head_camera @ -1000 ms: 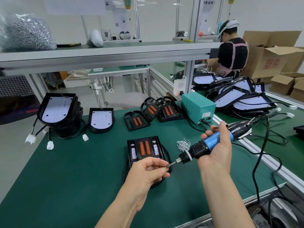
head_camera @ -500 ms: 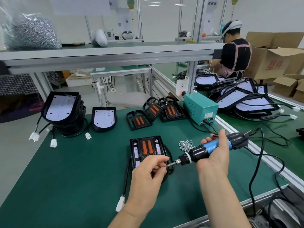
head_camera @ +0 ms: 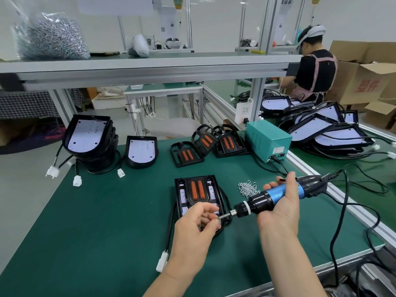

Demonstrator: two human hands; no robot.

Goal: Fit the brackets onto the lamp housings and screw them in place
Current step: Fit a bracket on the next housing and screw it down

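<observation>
Hands are busy low over the green bench (head_camera: 96, 221). The left hand (head_camera: 197, 224) pinches something tiny, likely a screw, at the tip of the blue and black electric screwdriver (head_camera: 276, 196), which the right hand (head_camera: 278, 211) grips. Just beyond lies the black lamp housing with orange strips (head_camera: 198, 190). If the tip wobbles, the screw could drop. Farther off sits a pile of little silver screws (head_camera: 248, 188).

In front of the teal power box (head_camera: 267, 139), the mat (head_camera: 96, 221) is dark green, the lamp housing (head_camera: 198, 191) black with two orange strips, the screws (head_camera: 248, 188) silver, and the screwdriver (head_camera: 274, 195) black with a blue grip and a white ring. Left of the box, the stacked housings (head_camera: 87, 136) are black around white boards, with white plugs (head_camera: 77, 180) on black wires. Beyond it to the right, the cardboard boxes (head_camera: 364, 82) are brown with red print, the apron (head_camera: 301, 94) red-checked.
</observation>
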